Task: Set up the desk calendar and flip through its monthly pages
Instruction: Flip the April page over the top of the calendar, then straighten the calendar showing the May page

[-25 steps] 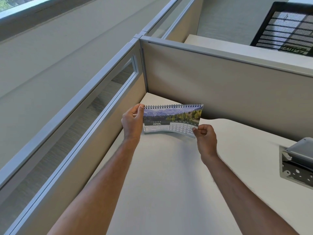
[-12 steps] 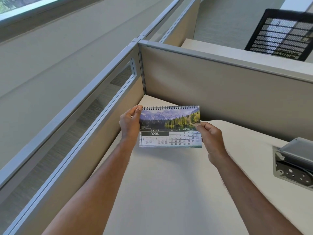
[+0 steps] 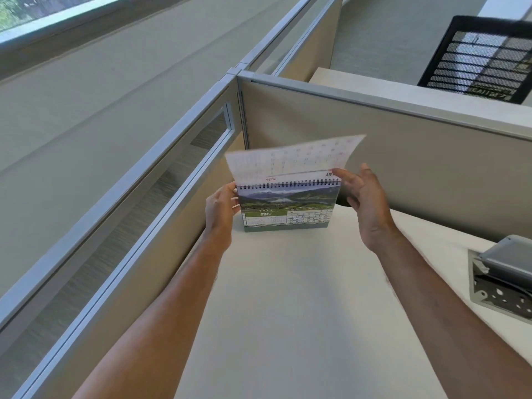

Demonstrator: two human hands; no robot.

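A spiral-bound desk calendar stands upright on the white desk near the cubicle corner, showing a landscape photo and the MAY grid. One loose page, blurred, stands up above the spiral with its back side facing me. My left hand pinches the calendar's left edge just under the spiral. My right hand is beside the calendar's right edge, fingers spread, with its fingertips touching the raised page's lower right corner.
Beige cubicle partitions close off the desk behind the calendar and along the left, the left one with a glass strip. A grey metal device sits at the desk's right edge. A black mesh chair back shows beyond the partition.
The April page has been lifted up over the spiral and MAY now shows. My right hand let go of the page's lower corner and rose with fingers spread. The left hand kept its hold.
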